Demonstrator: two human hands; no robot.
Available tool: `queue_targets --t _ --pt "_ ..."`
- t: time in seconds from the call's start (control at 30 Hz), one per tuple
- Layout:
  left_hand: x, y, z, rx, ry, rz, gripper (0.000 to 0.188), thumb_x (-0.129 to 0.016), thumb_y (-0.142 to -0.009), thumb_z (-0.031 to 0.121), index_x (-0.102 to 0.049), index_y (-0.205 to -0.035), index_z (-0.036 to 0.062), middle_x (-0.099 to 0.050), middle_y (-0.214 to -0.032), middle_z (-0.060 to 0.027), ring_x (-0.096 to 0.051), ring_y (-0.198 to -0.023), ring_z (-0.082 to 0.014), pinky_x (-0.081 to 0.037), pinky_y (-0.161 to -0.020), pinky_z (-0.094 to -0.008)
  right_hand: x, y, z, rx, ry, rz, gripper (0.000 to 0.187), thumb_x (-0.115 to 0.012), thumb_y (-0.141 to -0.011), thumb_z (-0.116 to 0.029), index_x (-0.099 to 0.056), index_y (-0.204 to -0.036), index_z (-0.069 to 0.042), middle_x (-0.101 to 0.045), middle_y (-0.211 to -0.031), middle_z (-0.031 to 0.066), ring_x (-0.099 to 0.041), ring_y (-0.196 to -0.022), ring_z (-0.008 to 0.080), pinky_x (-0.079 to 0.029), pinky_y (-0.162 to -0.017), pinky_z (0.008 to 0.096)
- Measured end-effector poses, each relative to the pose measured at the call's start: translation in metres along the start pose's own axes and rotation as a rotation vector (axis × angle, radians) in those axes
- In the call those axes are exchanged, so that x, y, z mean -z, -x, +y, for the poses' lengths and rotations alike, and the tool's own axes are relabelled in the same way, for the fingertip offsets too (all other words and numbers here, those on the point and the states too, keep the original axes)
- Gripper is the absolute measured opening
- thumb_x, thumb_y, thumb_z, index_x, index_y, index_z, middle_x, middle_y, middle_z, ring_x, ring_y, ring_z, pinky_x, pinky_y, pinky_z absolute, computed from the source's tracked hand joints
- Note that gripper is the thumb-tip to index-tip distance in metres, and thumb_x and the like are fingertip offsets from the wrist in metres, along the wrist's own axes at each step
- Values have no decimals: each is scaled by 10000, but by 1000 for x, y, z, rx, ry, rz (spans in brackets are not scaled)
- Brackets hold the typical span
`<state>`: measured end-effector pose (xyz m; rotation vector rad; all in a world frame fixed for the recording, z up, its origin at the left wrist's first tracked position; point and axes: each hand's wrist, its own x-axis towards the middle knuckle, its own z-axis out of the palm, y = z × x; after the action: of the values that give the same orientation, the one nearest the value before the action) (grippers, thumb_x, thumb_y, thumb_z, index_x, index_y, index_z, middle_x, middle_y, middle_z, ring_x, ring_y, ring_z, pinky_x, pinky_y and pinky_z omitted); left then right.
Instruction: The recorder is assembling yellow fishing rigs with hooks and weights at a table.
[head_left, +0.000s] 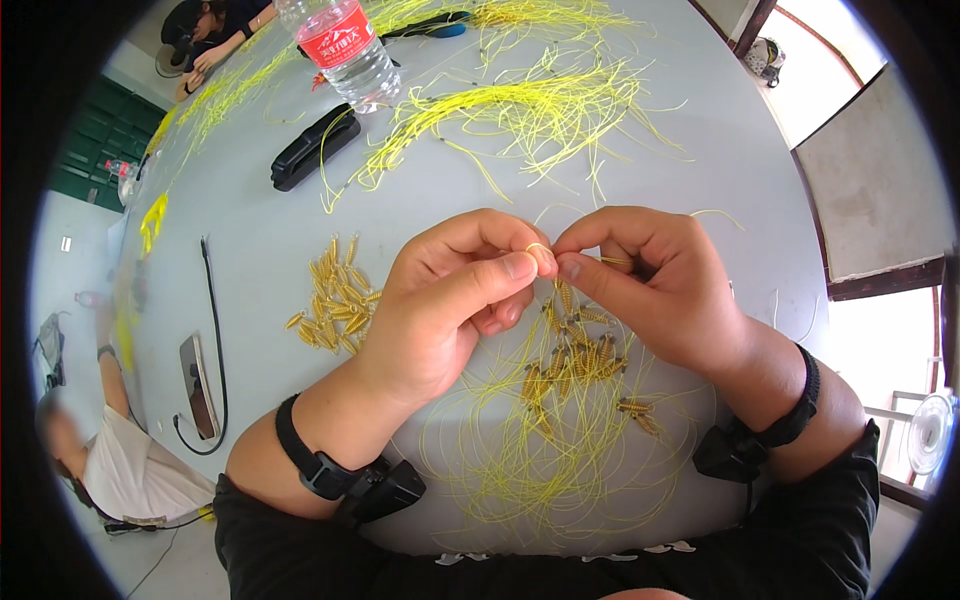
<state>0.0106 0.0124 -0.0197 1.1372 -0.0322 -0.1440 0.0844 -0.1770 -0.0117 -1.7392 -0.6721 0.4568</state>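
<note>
Both hands meet over the near middle of the table. My left hand [440, 290] pinches a thin yellow line, which bends in a small loop at the index fingertip. Thumb and index finger of my right hand [655, 285] press together on the same line, close beside the left fingertips. Just below the hands lies a cluster of small gold coiled springs [575, 365], among loose yellow lines [540, 475] spreading toward me. Left of my left hand is a separate heap of similar gold springs [335, 300]. The pinching fingers hide the line's exact crossing.
Beyond my hands lie a large bundle of yellow lines [540, 110], a black elongated object [315, 147] and a water bottle [345, 55]. A phone [198, 385] and black cable [215, 330] are at the left. Other people sit at the far left and left.
</note>
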Motion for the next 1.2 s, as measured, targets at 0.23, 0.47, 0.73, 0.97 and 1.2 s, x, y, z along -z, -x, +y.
queue_targets --t 0.23,0.47,0.73,0.97,1.2 --pt "-1 1 0 7 68 -38 201 -547 -909 107 -640 -1061 13 -612 -895 -40 -434 -610 -75 -350 -554 -213 -1 -1 1 39 67 44 109 -690 -845 -119 -650 -835 -18 -338 -495 -59 -288 -481 29 -230 -435 252" --pt "-12 1 0 -49 -340 194 167 -601 -885 50 -683 -1020 -2 -669 -813 -44 -425 -556 -22 -321 -497 -175 -1 0 5 171 33 58 97 -674 -861 -85 -603 -836 -24 -333 -519 -47 -284 -498 39 -239 -445 250" --pt "-10 3 -6 14 -321 55 158 -640 -861 16 -674 -1012 -11 -677 -795 -52 -481 -577 -16 -352 -514 -168 -1 -1 9 301 19 90 93 -694 -842 -50 -607 -862 -24 -352 -522 -54 -306 -518 37 -258 -461 234" --pt "-7 1 4 32 -283 -10 109 -656 -884 86 -643 -966 15 -675 -825 -65 -533 -616 -45 -398 -551 -178 -1 2 -5 152 -79 189 144 -680 -860 -54 -611 -979 -10 -578 -774 2 -409 -514 1 -310 -457 200" --pt "-5 1 -2 -52 -53 25 115 -615 -922 136 -606 -999 50 -657 -808 -55 -564 -633 -94 -421 -554 -213 -6 1 -8 129 -198 361 446 -616 -877 -14 -387 -1257 40 -495 -1191 137 -540 -621 44 -388 -482 186"
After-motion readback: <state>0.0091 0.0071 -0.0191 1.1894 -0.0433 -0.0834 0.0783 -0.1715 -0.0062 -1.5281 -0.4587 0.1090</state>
